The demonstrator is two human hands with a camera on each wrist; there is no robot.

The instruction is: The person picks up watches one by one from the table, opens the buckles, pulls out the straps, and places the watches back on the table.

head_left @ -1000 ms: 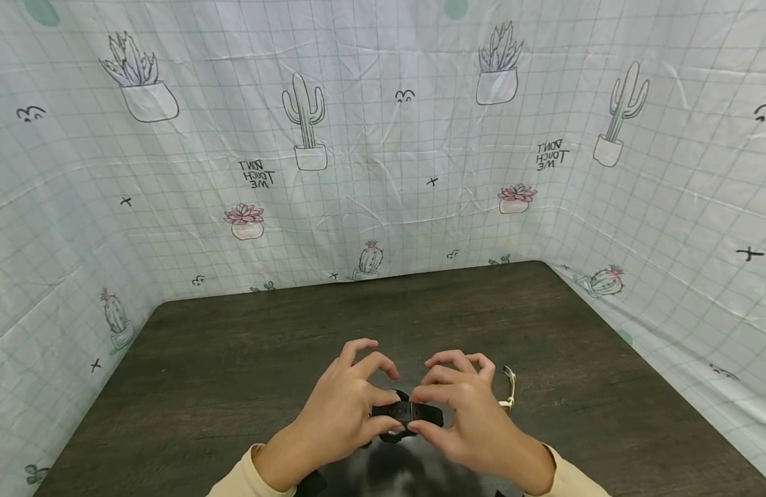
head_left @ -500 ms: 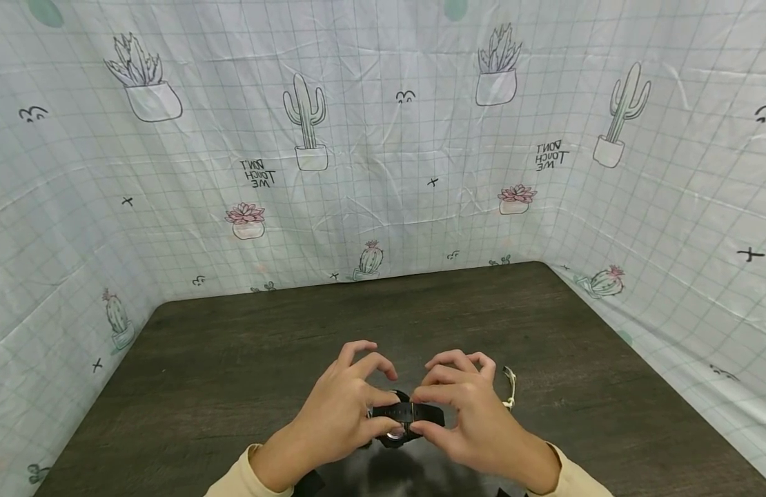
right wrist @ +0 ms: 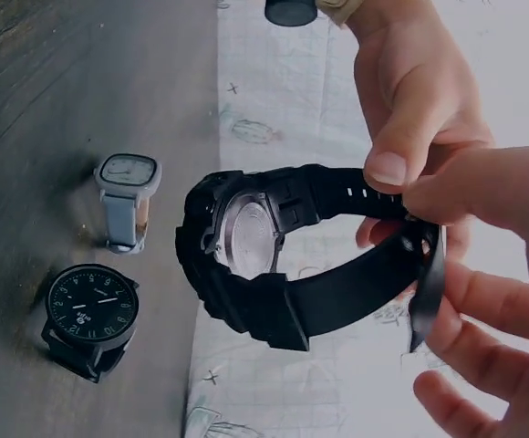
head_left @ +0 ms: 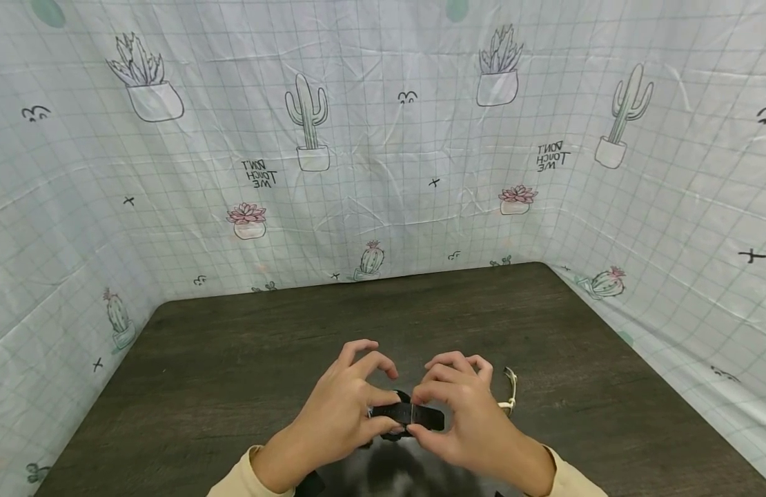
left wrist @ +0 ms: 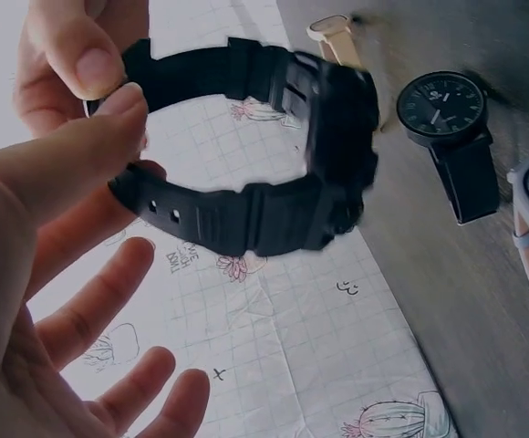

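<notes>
A black wristwatch [head_left: 401, 413] is held up over the table by both hands, its strap bent into a loop. My left hand [head_left: 339, 407] pinches one strap part between thumb and index finger. My right hand [head_left: 473, 411] pinches the strap beside it, by the buckle, with a free strap end sticking out. The two thumbs nearly meet in the right wrist view, where the silver case back [right wrist: 249, 239] faces inside the loop. Small holes show along the strap. Fingertips partly cover the buckle. The other fingers of both hands are spread loosely.
A black round-dial watch [right wrist: 91, 306] and a pale watch with a squarish case [right wrist: 126, 178] rest on the dark wooden table [head_left: 265, 345]. A beige-strapped watch [left wrist: 336, 38] lies beyond them. Patterned cloth [head_left: 358, 138] encloses the table's back and sides.
Both hands keep nearly the same place and grip. The watch tips slightly, and less of its shiny case back shows below the strap than half a second ago.
</notes>
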